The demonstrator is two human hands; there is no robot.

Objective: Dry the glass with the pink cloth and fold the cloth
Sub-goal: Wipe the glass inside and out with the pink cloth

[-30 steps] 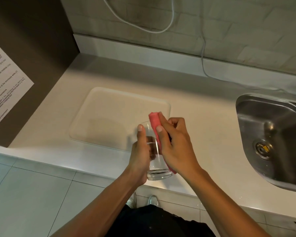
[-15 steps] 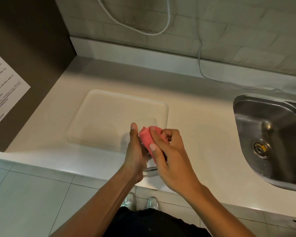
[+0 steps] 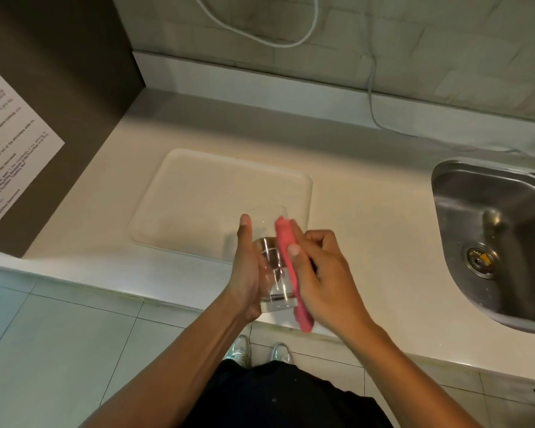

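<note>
A clear drinking glass (image 3: 272, 270) is held in the air over the front edge of the counter, tilted with its mouth pointing away from me. My left hand (image 3: 246, 273) grips its left side, thumb stretched along the wall. My right hand (image 3: 318, 273) presses a pink cloth (image 3: 291, 273) against the glass's right outer side. The cloth is bunched into a long strip that runs from the rim down past the base. Part of the cloth is hidden under my right palm.
A white tray (image 3: 198, 196) lies on the pale counter (image 3: 368, 227) just beyond my hands. A steel sink (image 3: 501, 230) sits at the right. A brown panel with a printed sheet (image 3: 10, 149) stands at the left. A white cable (image 3: 372, 97) hangs on the tiled wall.
Half a second ago the cloth was bunched over the glass's mouth. Now it lies stretched down the right outer side, and the glass is more visible.
</note>
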